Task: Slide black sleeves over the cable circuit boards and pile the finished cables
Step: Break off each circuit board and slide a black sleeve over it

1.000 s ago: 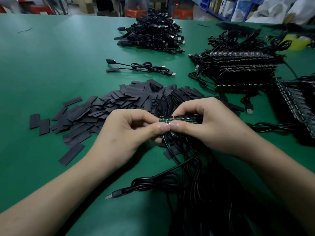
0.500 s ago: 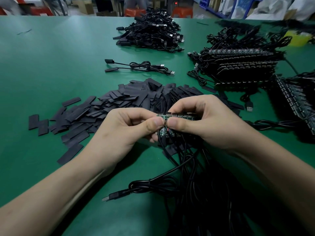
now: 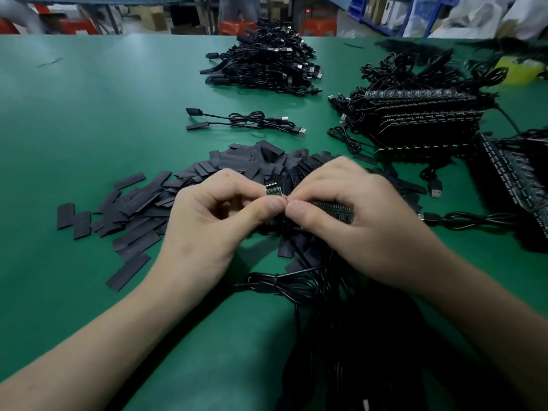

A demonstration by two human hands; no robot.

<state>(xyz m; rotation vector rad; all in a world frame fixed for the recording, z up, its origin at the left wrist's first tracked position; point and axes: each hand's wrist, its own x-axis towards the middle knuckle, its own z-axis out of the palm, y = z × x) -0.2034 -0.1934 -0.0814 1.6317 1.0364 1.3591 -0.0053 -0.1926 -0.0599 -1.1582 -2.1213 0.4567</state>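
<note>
My left hand (image 3: 213, 221) pinches a small green circuit board (image 3: 272, 190) between thumb and forefinger; the board tilts up, apart from the strip. My right hand (image 3: 358, 223) grips a strip of joined boards (image 3: 336, 209), its thumb tip against my left thumb. Black cables (image 3: 341, 321) hang from the boards toward me in a thick bundle. Behind my hands lies a heap of flat black sleeves (image 3: 237, 167). Two sleeved cables (image 3: 246, 121) lie side by side farther back, and a big pile of sleeved cables (image 3: 267, 66) sits beyond them.
Stacks of board strips with cables (image 3: 421, 120) fill the right side of the green table (image 3: 89, 108). A further board strip (image 3: 516, 179) lies at the far right. A yellow tub (image 3: 519, 69) stands at the back right. Loose sleeves (image 3: 74, 218) are scattered at the left.
The end board, earlier in line with the strip, now stands tilted up in my left fingers, separated from the strip. Both hands stayed together above the sleeve heap.
</note>
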